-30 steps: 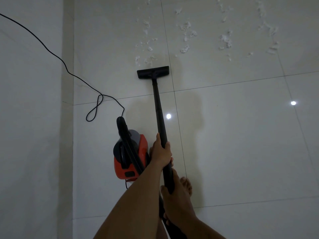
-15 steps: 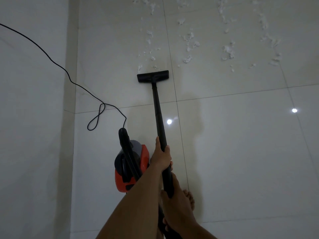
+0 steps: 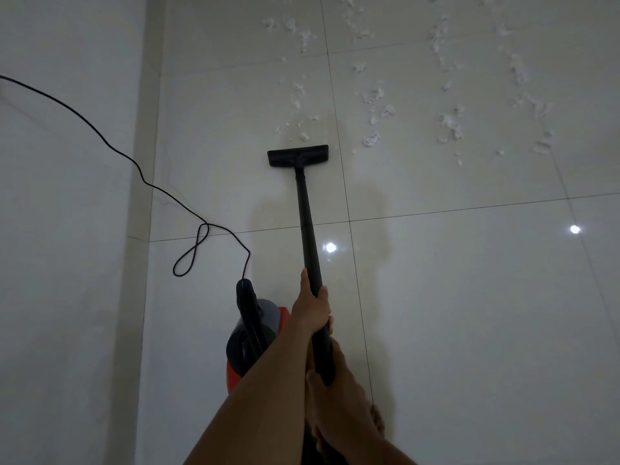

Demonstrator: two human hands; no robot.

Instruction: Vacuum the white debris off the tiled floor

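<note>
Left hand [image 3: 310, 312] curls round the wand [image 3: 308, 223] mid-shaft; right hand [image 3: 342, 387] grips its near end. Stiff and light, it should steer well from there. Its nozzle [image 3: 298, 155] lies flat on the floor [image 3: 469, 297], just short of the fluffy, easily scattered debris [image 3: 451, 124].

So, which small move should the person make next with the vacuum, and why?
Probably push the wand forward a little: the floor head sits just short of the nearest white debris, and the left hand and right hand both grip the wand.
</note>
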